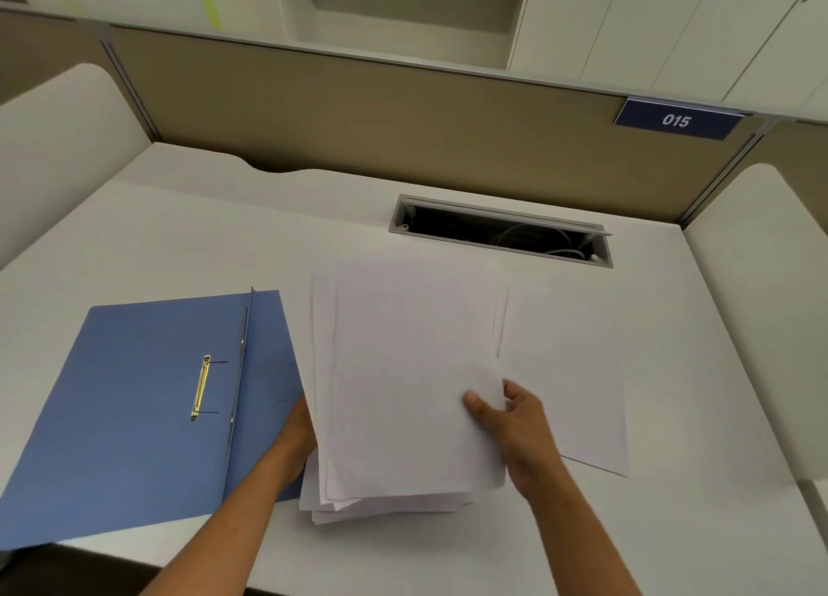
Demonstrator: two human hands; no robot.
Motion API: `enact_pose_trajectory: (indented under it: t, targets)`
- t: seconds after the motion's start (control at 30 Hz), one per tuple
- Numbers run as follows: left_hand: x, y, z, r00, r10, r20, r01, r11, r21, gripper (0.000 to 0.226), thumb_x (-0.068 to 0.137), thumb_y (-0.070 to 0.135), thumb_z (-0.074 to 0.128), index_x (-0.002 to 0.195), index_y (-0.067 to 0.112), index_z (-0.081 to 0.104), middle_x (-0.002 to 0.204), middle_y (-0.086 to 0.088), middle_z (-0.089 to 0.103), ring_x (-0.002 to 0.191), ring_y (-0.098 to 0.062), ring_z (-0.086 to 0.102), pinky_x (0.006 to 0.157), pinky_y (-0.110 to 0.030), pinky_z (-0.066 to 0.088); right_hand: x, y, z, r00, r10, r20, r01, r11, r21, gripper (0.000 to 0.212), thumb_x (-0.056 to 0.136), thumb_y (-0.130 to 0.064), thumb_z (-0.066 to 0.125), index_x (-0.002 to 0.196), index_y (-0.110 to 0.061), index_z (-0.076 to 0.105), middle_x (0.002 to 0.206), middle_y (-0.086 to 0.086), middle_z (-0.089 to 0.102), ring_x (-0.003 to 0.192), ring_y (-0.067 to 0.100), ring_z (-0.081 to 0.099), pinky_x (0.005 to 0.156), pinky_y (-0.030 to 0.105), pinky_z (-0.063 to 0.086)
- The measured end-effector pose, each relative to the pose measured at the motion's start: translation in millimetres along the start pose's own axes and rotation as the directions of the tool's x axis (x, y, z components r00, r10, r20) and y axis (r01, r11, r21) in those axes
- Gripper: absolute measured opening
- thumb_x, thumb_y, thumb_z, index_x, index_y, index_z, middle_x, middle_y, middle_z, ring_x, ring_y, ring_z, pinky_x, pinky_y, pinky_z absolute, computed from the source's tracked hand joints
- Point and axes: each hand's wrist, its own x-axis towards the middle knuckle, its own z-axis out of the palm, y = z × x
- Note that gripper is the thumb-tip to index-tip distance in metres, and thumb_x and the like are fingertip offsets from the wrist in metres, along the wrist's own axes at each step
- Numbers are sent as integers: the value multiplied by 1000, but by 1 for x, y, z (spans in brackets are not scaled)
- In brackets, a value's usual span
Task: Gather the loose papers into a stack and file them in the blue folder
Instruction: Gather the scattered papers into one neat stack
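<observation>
both hands, left hand (298, 434) and right hand (515, 429), are gripping the uneven stack of white paper sheets (403, 385) at 6 o'clock, one loose white sheet (569, 385) lying at 3 o'clock, open blue card folder (134, 416) waiting unfilled at 9 o'clock.

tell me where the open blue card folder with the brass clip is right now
In the head view, the open blue card folder lies flat on the white desk, lower left, just left of the stack of white papers, its right edge under the left hand.
</observation>
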Motion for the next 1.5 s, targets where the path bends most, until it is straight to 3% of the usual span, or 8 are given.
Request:
enact_pose_trajectory:
  t: [0.23, 0.4, 0.53, 0.7, 0.87, 1.1, 1.27, 1.5]
  targets:
    - [2, 13, 6, 1000, -11, -3, 10, 979, -206, 59, 91, 67, 17, 134, 35, 42, 121, 4, 56, 113, -19, 53, 99, -34, 40, 10, 77, 8, 987, 78, -141, -131, 898, -420, 44, 77, -26, 76, 115, -15, 57, 114, 4, 67, 98, 20, 66, 86, 38, 55]
    - [1, 7, 6, 991, 136, -6, -136, 986, -99, 65, 72, 44, 78, 128, 31, 49, 125, 6, 62, 117, -17, 58, 98, -36, 48, 3, 79, 22, 995, -12, -103, -73, 621, -780, 58, 87, -43, 61, 135, -16, 43, 130, 1, 53, 115, 25, 56, 93, 36, 46]
    - [-1, 5, 4, 977, 211, 13, -211, 977, -2, 76, 75, 14, 79, 136, 29, 38, 132, 4, 56, 117, -9, 54, 98, -31, 45, -1, 79, 24, 996, -73, -50, -9, 478, -878, 54, 89, -48, 55, 131, -17, 41, 127, 2, 44, 112, 20, 53, 85, 32, 50]
    - [-13, 13, 4, 951, 309, -5, -309, 950, 41, 68, 77, 12, 76, 133, 31, 41, 127, 8, 59, 111, -4, 59, 90, -23, 49, 6, 82, 12, 997, -57, -51, -3, 633, -774, 62, 86, -49, 60, 136, -17, 42, 129, -1, 49, 116, 16, 50, 93, 30, 47]
    - [-32, 41, 8, 912, 410, -12, -409, 912, 42, 67, 72, 22, 82, 129, 30, 48, 122, 5, 64, 109, -8, 64, 93, -35, 53, 14, 51, -14, 996, -28, 90, 47, 978, -205, 69, 73, -35, 79, 134, -26, 47, 129, -1, 62, 113, 15, 62, 96, 39, 52]
    - [-56, 86, 32, 824, 565, -49, -564, 825, 28, 81, 59, 53, 81, 128, 22, 51, 115, 2, 67, 107, -12, 65, 86, -28, 56, 4, -17, -27, 930, -366, 47, 368, 925, -89, 47, 83, -7, 71, 124, -22, 54, 117, -5, 68, 107, 15, 66, 85, 31, 57]
    - [-66, 105, 42, 759, 648, -67, -645, 762, 58, 67, 71, 29, 80, 128, 26, 46, 109, 20, 63, 104, -1, 61, 80, -19, 56, -7, -30, -28, 905, -425, -31, 418, 899, -134, 57, 81, -4, 72, 129, -22, 48, 117, -9, 65, 104, 9, 64, 85, 26, 57]
    - [-70, 102, 50, 701, 698, -147, -711, 701, -61, 72, 66, 32, 76, 126, 5, 48, 112, -15, 62, 104, -27, 64, 78, -30, 57, -16, -16, -13, 911, -409, -51, 403, 910, -96, 69, 72, -10, 72, 134, -15, 44, 119, 1, 62, 106, 20, 62, 83, 26, 58]
